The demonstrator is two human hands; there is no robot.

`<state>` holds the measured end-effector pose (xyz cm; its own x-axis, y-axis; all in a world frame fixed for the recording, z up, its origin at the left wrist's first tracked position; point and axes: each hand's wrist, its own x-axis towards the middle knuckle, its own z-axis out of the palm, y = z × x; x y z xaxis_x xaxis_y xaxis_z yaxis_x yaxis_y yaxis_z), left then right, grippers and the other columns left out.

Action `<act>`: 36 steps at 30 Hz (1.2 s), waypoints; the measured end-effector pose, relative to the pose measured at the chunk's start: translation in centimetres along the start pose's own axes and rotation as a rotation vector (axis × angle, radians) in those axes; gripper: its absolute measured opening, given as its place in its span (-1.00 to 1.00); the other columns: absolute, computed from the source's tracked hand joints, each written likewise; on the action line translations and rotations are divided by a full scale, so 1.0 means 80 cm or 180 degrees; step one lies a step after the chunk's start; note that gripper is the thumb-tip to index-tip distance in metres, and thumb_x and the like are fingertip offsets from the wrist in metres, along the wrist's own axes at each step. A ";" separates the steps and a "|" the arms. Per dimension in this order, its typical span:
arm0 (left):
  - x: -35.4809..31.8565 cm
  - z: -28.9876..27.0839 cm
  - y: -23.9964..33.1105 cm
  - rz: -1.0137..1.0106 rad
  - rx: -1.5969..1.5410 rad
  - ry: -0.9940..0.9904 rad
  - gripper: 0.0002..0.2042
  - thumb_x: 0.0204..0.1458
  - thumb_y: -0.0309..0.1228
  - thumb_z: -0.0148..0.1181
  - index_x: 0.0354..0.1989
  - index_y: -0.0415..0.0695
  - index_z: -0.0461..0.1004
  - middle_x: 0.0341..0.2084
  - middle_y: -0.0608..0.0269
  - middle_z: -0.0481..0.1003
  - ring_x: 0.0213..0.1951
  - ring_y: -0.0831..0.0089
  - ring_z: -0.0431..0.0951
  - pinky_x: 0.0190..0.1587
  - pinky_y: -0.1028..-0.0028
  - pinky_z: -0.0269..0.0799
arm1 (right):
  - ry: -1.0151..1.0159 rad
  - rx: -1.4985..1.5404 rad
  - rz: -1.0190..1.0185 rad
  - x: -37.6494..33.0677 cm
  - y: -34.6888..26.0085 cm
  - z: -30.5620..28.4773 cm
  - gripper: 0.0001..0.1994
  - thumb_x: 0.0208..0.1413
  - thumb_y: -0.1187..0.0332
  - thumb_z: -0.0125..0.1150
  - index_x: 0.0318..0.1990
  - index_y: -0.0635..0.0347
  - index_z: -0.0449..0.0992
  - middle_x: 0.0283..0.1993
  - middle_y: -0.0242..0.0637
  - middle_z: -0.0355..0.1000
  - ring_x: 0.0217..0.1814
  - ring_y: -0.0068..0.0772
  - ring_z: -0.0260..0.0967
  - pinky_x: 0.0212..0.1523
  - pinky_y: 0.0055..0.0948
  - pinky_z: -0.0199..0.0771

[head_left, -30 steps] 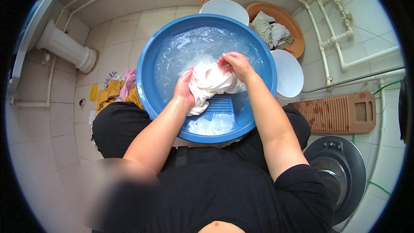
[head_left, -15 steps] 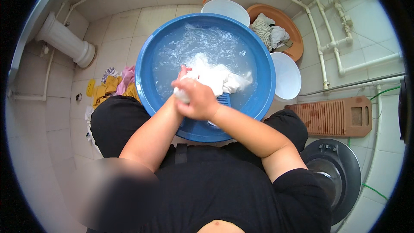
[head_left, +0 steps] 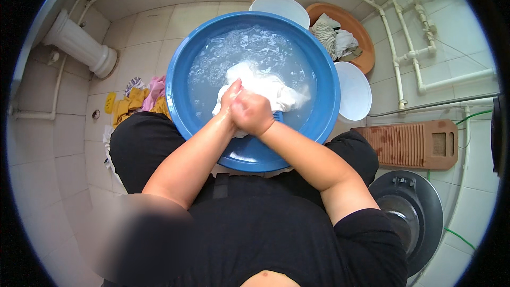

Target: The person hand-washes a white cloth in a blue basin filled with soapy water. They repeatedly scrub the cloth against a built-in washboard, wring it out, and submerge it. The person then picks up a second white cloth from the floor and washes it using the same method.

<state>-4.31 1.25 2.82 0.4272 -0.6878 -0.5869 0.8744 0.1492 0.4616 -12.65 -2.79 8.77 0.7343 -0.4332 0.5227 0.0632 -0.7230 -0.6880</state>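
Observation:
A wet white cloth (head_left: 273, 91) lies bunched in the cloudy, sudsy water of a large blue tub (head_left: 174, 91) between my knees. Over the cloth's near side, my left hand (head_left: 230, 99) and my right hand (head_left: 253, 112) are pressed together. My right fingers are curled tight, and the left ones press against them from the left. White fabric shows around and below both hands; the part between the palms is hidden. A bit of a blue ridged washboard (head_left: 278, 116) shows beside my right hand.
Beyond the tub stand two white basins (head_left: 279, 8) (head_left: 353, 93) and an orange basin (head_left: 366, 37) of clothes. A brown washboard (head_left: 404, 143) and a dark round basin (head_left: 427, 207) lie at right. Yellow and pink clothes (head_left: 133, 103) lie at left, near a white pedestal (head_left: 79, 45).
My hands have moved slightly right and closed more tightly together. The white cloth has spread left around them and covers more of the blue washboard.

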 end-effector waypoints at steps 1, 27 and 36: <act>-0.016 0.022 0.001 -0.0054 -0.0099 0.0149 -0.76 0.08 -0.15 -0.05 -0.49 -0.03 0.32 -0.64 0.33 0.33 -0.60 0.48 0.33 -0.51 0.47 0.30 | 0.0234 0.0094 0.0208 0.003 0.021 0.001 -0.86 -0.13 0.35 0.11 -0.62 0.17 0.41 -0.57 -0.13 0.35 -0.53 -0.07 0.32 -0.48 -0.29 0.34; -0.030 0.034 0.050 0.0207 0.0741 -0.0473 -0.63 -0.09 -0.53 -0.01 -0.04 -0.28 0.24 -0.19 0.01 0.39 -0.20 0.22 0.48 -0.12 0.25 0.44 | 0.1589 0.2643 0.5027 -0.024 0.311 -0.089 -0.68 0.12 0.25 -0.10 -0.09 0.31 0.33 -0.10 -0.10 0.37 -0.09 -0.25 0.31 -0.09 -0.33 0.30; -0.022 0.017 0.041 0.0177 0.0493 -0.0126 -0.47 -0.11 -0.58 -0.18 0.15 -0.21 0.06 -0.01 -0.05 0.26 -0.03 0.06 0.36 -0.03 0.12 0.38 | -0.0712 0.5024 0.3328 0.030 0.191 -0.107 -0.61 0.13 0.20 -0.20 -0.14 0.39 0.40 -0.05 0.00 0.36 0.02 -0.06 0.29 0.09 -0.16 0.23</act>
<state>-2.49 1.96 6.27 0.4620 -0.7094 -0.5322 0.8024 0.0787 0.5915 -15.68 -19.48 3.78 0.9347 -0.1486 -0.3229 -0.0241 0.8799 -0.4746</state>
